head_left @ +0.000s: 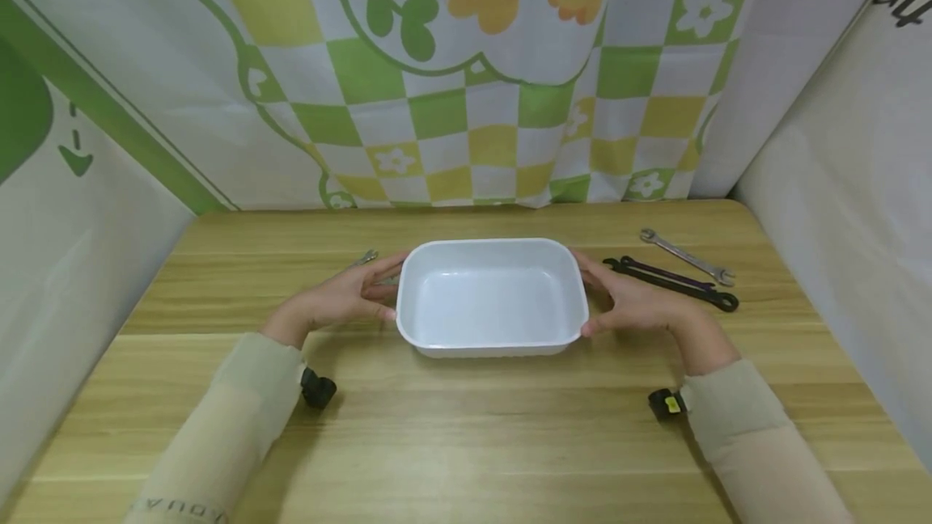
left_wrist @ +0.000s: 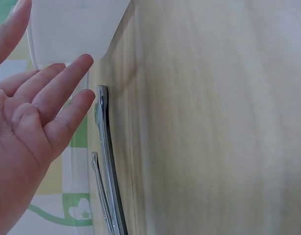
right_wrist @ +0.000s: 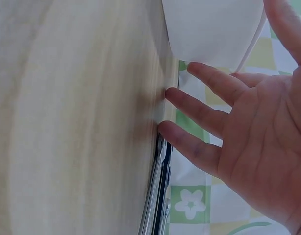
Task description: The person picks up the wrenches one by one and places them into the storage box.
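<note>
A white rectangular tray (head_left: 491, 350) with rounded corners is at the middle of the wooden table, its inside bare. My left hand (head_left: 349, 295) is at its left end, thumb by the near rim corner and fingers toward the back. At the right end my right hand (head_left: 629, 302) mirrors this, thumb touching the near corner. Both wrist views show extended fingers: on the left hand (left_wrist: 35, 120) they lie beside the tray wall (left_wrist: 74, 34); on the right hand (right_wrist: 253, 122) they are spread. Whether the tray bottom touches the table is hard to tell.
Right of the tray lie a silver wrench (head_left: 684, 255), a dark purple wrench (head_left: 666, 272) and a black wrench (head_left: 677, 283). Behind my left hand, a silver wrench (head_left: 367, 258) shows partly; the left wrist view has two wrenches (left_wrist: 109, 161). A checkered cloth (head_left: 466, 128) hangs behind.
</note>
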